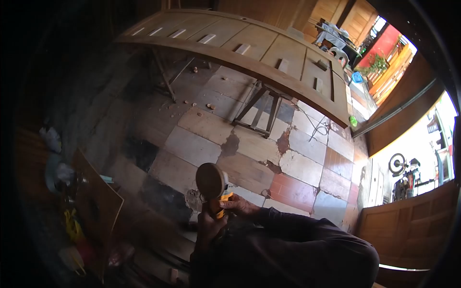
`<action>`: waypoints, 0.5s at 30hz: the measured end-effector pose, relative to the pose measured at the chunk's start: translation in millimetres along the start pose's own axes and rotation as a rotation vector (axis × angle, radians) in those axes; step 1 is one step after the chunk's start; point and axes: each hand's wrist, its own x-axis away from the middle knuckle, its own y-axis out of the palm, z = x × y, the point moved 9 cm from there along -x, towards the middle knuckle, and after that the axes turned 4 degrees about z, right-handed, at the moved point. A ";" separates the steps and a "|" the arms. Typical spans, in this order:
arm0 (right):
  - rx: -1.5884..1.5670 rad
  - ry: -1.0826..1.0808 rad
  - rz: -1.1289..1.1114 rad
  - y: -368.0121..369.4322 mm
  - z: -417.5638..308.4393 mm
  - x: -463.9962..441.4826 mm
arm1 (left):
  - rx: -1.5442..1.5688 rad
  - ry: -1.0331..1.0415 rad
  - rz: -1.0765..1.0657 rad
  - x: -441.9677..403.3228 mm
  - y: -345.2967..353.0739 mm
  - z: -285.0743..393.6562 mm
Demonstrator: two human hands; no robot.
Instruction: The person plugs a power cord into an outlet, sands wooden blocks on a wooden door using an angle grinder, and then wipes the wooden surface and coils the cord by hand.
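Note:
In the lower middle of the head view I hold a yellow angle grinder (223, 198) with a round brown disc (210, 181) facing up and toward the left. My right hand (241, 206) is closed on the yellow body, its thumb and fingers near the disc. Just beside it, my left hand (207, 226) closes around the tool from the left, in shadow. The rear of the grinder is hidden by my hands and dark clothing.
A long wooden door (230, 41) with several light wood strips lies raised on stands, one a trestle (261, 108). Cracked tiles (197, 144) cover the floor. A cable (319, 127) lies right of the trestle. At left leans a thin board (98, 201). A motorcycle (407, 175) stands outside.

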 end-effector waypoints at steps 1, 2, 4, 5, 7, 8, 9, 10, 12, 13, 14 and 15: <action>-0.066 -0.002 0.037 -0.1 9.1 -4.0 | -0.047 0.033 -0.077 -11.1 -5.1 19.4; -0.133 -0.002 0.074 3.6 18.3 -7.8 | -0.094 0.063 -0.156 -18.2 -8.7 29.3; -0.226 -0.177 0.148 -89.8 -52.5 55.5 | -0.170 0.204 -0.214 -50.7 117.4 63.1; -0.330 -0.255 0.157 -86.1 -49.5 50.9 | -0.264 0.247 -0.247 -53.5 114.1 59.3; -0.335 -0.390 0.253 -123.0 -107.5 88.6 | -0.254 0.297 -0.290 -72.9 171.0 90.5; -0.351 -0.451 0.277 -123.0 -125.8 95.6 | -0.324 0.354 -0.290 -78.7 176.7 107.5; -0.343 -0.505 0.316 -131.2 -146.8 109.8 | -0.365 0.412 -0.288 -81.0 192.8 127.3; -0.395 -0.560 0.376 -143.4 -157.0 116.2 | -0.415 0.459 -0.277 -83.4 202.1 141.4; -0.432 -0.622 0.386 -176.9 -168.7 125.8 | -0.485 0.473 -0.345 -88.3 221.6 155.1; -0.445 -0.655 0.387 -192.3 -180.0 131.7 | -0.517 0.484 -0.374 -94.9 231.5 159.4; -0.403 -0.676 0.428 -207.1 -188.8 134.7 | -0.416 0.508 -0.390 -103.3 236.5 164.3; -0.393 -0.676 0.457 -221.3 -197.1 139.9 | -0.304 0.527 -0.404 -111.5 244.9 169.6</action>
